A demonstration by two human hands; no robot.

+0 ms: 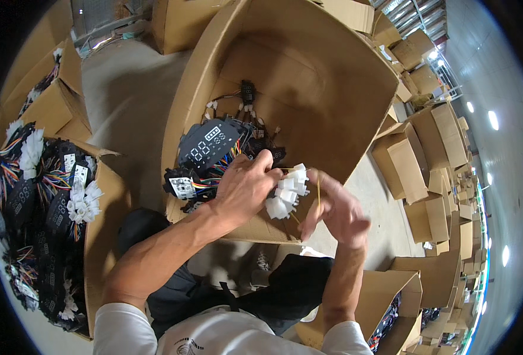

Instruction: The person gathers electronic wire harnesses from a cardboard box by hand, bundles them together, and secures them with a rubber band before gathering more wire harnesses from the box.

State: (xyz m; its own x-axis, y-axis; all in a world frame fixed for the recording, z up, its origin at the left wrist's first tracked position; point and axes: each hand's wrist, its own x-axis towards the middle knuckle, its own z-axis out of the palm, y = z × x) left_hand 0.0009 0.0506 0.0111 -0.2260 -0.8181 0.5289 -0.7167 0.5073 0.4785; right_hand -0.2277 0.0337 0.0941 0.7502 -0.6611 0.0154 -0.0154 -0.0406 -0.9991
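Over the near side of a large open cardboard box, my left hand is closed round a bundle of coloured wires. White plastic connectors at the end of the bundle stick out to its right. Black display modules with pale digit segments sit at the other side of that hand, partly hidden by it. My right hand, a little blurred, has a yellow rubber band hooked on its fingers. The band stretches across to the connector bundle.
More wired display modules lie inside the large box. At my left stands a box full of bundled modules with white connectors. Another open box with wired parts is at the lower right. Several cardboard boxes are stacked along the right.
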